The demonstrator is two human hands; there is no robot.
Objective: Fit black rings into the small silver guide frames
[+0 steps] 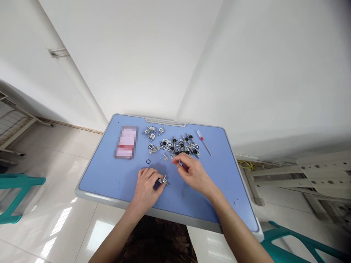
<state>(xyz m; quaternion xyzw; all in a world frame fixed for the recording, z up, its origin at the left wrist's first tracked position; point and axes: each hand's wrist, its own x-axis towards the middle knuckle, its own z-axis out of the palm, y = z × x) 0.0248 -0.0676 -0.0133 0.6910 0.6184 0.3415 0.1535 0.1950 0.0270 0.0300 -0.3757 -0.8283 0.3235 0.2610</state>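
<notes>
My left hand [148, 183] rests low on the blue table, thumb and fingers closed on a small silver metal fitting [162, 180] with a flat flange and an upright pin. To the right, my right hand [191, 171] hovers by the near edge of a pile of metal fittings [181, 145], many with round black faces. Its thumb and index finger are bent towards each other, and something dark red shows under the palm; what it is I cannot make out. A loose black O-ring [148, 161] lies beyond my left hand. Near the right fingertips is a small metal lever piece [165, 157].
Several silver fittings [150, 132] sit at the back of the table [98, 179]. A screwdriver [204, 143] with a clear and red handle lies at the right. A blurred pink flat object [126, 142] is at the left. Green stools [19, 193] flank the table; a wall stands behind.
</notes>
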